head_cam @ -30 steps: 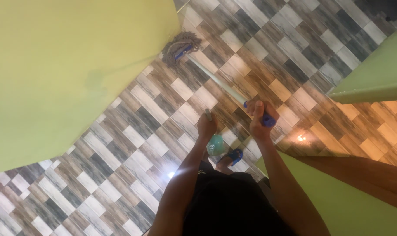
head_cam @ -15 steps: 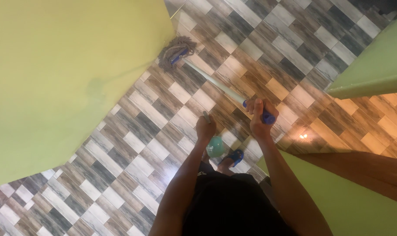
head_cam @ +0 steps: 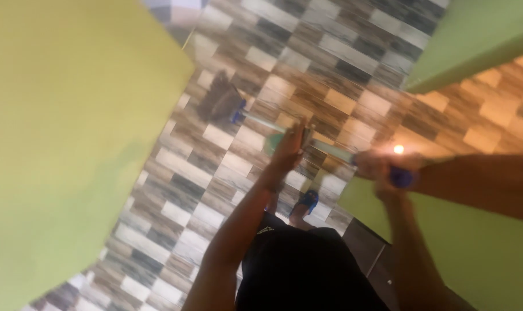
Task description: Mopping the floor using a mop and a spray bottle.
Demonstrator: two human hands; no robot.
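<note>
Beside green wall (head_cam: 71, 144), mop head (head_cam: 220, 103) set on tiled floor (head_cam: 342, 52). Handle axis runs from head toward body. Left hand (head_cam: 288, 151) closed mid-handle, nearer head; right hand (head_cam: 382, 170) clasped on handle end.

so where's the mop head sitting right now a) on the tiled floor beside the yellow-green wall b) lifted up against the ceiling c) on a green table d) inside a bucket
a: the grey mop head lies on the patterned tile floor close to the yellow-green wall, while the left hand and right hand grip the handle.
</note>
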